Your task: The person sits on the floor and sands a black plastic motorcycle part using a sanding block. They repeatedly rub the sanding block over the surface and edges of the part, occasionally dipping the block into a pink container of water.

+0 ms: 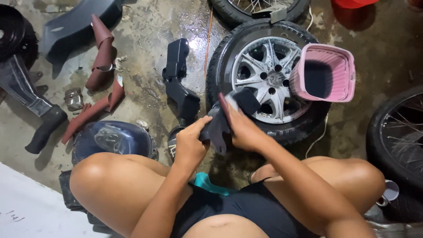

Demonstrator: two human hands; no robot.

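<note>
Sanding looks mid-way: left hand (pixel 190 143) fingers clamped on dark plastic part (pixel 217 125), right hand (pixel 243 130) fingers pressing sandpaper (pixel 224 105) on it, other pcs of sandpaper (pixel 102 53) w/ more parts (pixel 178 77) lie untouched on floor.

Blocked just beyond the hands by the car wheel (pixel 269 79) with the pink basket (pixel 328 72) on its right side. Hemmed on the left by the black plastic part (pixel 178 79) and dark fuel tank (pixel 113 139). Open wet floor (pixel 145 94) far left-centre, between the black part and the red sandpaper strips (pixel 102 66).

Matt black plastic panel (pixel 216 125), glossy metal wheel rim (pixel 269 79), ribbed pink plastic basket (pixel 348 77), wet rough concrete floor (pixel 145 83).
</note>
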